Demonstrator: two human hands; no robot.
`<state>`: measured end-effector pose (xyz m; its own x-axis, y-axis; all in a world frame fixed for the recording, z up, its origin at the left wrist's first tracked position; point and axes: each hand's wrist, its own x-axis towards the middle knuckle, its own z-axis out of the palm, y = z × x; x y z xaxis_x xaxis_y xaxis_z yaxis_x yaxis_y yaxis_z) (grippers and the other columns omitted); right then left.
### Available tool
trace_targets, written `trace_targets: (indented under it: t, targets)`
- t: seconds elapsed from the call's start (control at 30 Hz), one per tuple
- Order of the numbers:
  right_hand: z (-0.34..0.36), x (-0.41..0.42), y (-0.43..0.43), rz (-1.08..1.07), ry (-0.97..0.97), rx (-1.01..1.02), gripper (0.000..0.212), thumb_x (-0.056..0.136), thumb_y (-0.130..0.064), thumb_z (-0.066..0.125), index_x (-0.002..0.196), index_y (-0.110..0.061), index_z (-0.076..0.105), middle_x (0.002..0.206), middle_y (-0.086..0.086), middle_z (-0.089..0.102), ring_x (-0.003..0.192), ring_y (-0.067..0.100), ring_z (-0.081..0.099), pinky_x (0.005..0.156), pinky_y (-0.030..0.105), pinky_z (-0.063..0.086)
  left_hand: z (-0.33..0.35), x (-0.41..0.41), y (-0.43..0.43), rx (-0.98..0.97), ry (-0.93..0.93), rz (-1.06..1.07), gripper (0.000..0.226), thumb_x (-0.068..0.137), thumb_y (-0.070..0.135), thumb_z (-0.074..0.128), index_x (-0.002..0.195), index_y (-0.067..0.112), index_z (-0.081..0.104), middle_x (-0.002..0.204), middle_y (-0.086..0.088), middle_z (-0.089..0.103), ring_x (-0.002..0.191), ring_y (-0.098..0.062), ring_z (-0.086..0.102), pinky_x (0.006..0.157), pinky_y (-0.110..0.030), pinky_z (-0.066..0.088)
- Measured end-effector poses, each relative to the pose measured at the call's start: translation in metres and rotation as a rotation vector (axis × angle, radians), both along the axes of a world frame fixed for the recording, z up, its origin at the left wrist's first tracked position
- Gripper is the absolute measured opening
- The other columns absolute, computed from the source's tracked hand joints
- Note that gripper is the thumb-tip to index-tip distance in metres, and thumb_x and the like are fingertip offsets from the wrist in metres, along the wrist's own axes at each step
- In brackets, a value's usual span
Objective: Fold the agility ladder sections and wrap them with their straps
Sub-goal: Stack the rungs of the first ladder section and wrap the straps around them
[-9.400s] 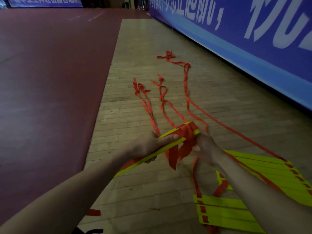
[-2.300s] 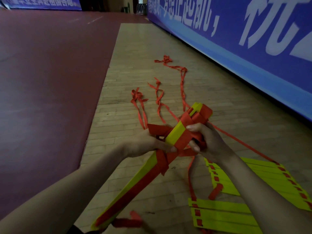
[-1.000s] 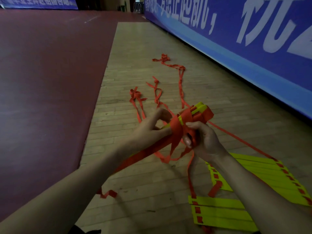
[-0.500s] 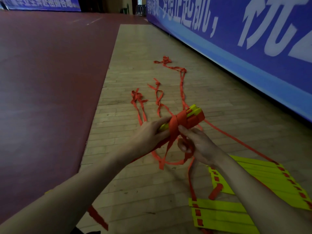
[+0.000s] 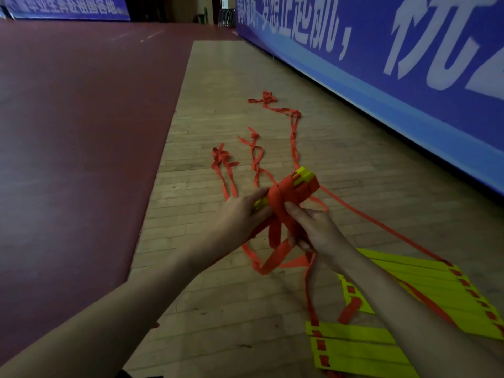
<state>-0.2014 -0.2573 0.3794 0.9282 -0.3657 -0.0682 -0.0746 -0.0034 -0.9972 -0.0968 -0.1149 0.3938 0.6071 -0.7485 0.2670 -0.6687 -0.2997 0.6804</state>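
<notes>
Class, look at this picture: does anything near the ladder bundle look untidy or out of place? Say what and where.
Yes. Beyond the held bundle, loose orange straps trail across the wooden floor, twisted and knotted at their ends. At lower right, yellow rungs lie fanned out, not yet wrapped.

**Strap wound round the folded rungs**

My left hand grips the folded yellow rungs, with the orange strap wound round them. My right hand pinches the strap's slack just beneath. More ladder sections lie flat on the wooden floor.
</notes>
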Motion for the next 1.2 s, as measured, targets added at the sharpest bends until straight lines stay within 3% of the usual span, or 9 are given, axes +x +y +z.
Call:
trace_targets:
  t: [0.07, 0.17, 0.3, 0.4, 0.6, 0.8, 0.97, 1.1, 1.2]
  targets:
    - [0.002, -0.001, 0.002, 0.015, -0.070, -0.028, 0.031, 0.093, -0.031, 0.052, 0.074, -0.007, 0.059, 0.045, 0.006, 0.057, 0.029, 0.007, 0.034, 0.033, 0.014, 0.024, 0.000, 0.002, 0.001, 0.010, 0.123, 0.020, 0.033, 0.097, 0.029, 0.052, 0.126, 0.015, 0.054, 0.094, -0.015, 0.070, 0.075, -0.033, 0.068, 0.067, -0.043, 0.056]
    - [0.005, -0.002, 0.004, 0.051, -0.143, -0.069, 0.032, 0.088, -0.034, 0.051, 0.071, -0.008, 0.055, 0.046, 0.005, 0.059, 0.030, 0.007, 0.032, 0.036, 0.015, 0.024, -0.002, 0.005, 0.001, -0.047, 0.332, 0.033, 0.024, 0.097, 0.025, 0.054, 0.118, 0.013, 0.054, 0.087, -0.015, 0.069, 0.056, -0.021, 0.065, 0.057, -0.040, 0.057]
    - [0.007, -0.002, -0.001, 0.085, -0.186, -0.091, 0.035, 0.085, -0.031, 0.053, 0.077, 0.002, 0.057, 0.047, 0.004, 0.059, 0.031, 0.006, 0.033, 0.036, 0.015, 0.023, 0.002, 0.013, 0.005, -0.088, 0.471, 0.052, 0.013, 0.094, 0.026, 0.058, 0.099, 0.017, 0.050, 0.090, -0.014, 0.068, 0.054, -0.010, 0.063, 0.053, -0.031, 0.050]
    - [0.007, -0.004, -0.006, 0.074, -0.176, -0.091, 0.024, 0.083, -0.029, 0.055, 0.075, -0.006, 0.058, 0.047, 0.004, 0.057, 0.031, 0.005, 0.032, 0.036, 0.014, 0.023, 0.008, 0.014, 0.008, -0.106, 0.601, -0.001, 0.012, 0.093, 0.025, 0.059, 0.092, 0.015, 0.053, 0.088, -0.016, 0.068, 0.055, -0.017, 0.063, 0.051, -0.029, 0.049]
    - [0.008, -0.005, -0.012, 0.038, -0.160, -0.102, 0.017, 0.083, -0.017, 0.061, 0.072, -0.004, 0.059, 0.042, 0.000, 0.054, 0.032, 0.004, 0.035, 0.035, 0.012, 0.025, 0.020, 0.003, 0.014, -0.250, 0.920, -0.076, 0.018, 0.089, 0.019, 0.061, 0.101, 0.008, 0.054, 0.084, -0.023, 0.066, 0.053, -0.028, 0.061, 0.046, -0.028, 0.049]
    - [0.011, -0.007, -0.018, 0.046, -0.175, -0.117, 0.006, 0.079, -0.004, 0.066, 0.077, -0.008, 0.062, 0.044, 0.000, 0.054, 0.033, 0.005, 0.037, 0.035, 0.014, 0.026, 0.024, 0.001, 0.018, -0.162, 1.014, -0.269, 0.027, 0.086, 0.024, 0.059, 0.108, 0.014, 0.048, 0.077, -0.022, 0.063, 0.050, -0.027, 0.058, 0.048, -0.028, 0.047]
    - [0.014, -0.011, -0.028, 0.132, -0.155, -0.149, 0.028, 0.070, -0.012, 0.079, 0.092, -0.019, 0.063, 0.050, 0.006, 0.057, 0.038, 0.017, 0.041, 0.036, 0.018, 0.029, 0.026, -0.001, 0.017, -0.126, 1.090, -0.363, 0.028, 0.083, 0.025, 0.054, 0.107, 0.013, 0.044, 0.071, -0.023, 0.060, 0.044, -0.025, 0.055, 0.044, -0.026, 0.045]
    - [0.012, -0.010, -0.024, 0.200, -0.170, 0.014, 0.045, 0.067, -0.013, 0.076, 0.109, -0.014, 0.061, 0.047, 0.001, 0.052, 0.034, 0.009, 0.042, 0.034, 0.018, 0.023, 0.019, 0.000, 0.015, -0.044, 1.216, -0.440, 0.024, 0.085, 0.025, 0.052, 0.103, 0.010, 0.046, 0.067, -0.019, 0.058, 0.041, -0.024, 0.055, 0.040, -0.023, 0.045]
    - [0.017, -0.010, -0.021, 0.163, -0.201, 0.073, 0.030, 0.063, -0.007, 0.078, 0.086, -0.009, 0.060, 0.045, -0.003, 0.050, 0.033, 0.005, 0.039, 0.037, 0.023, 0.015, 0.014, 0.001, 0.010, 0.018, 1.150, -0.432, 0.022, 0.091, 0.031, 0.051, 0.097, 0.010, 0.050, 0.070, -0.015, 0.058, 0.049, -0.024, 0.055, 0.045, -0.026, 0.045]
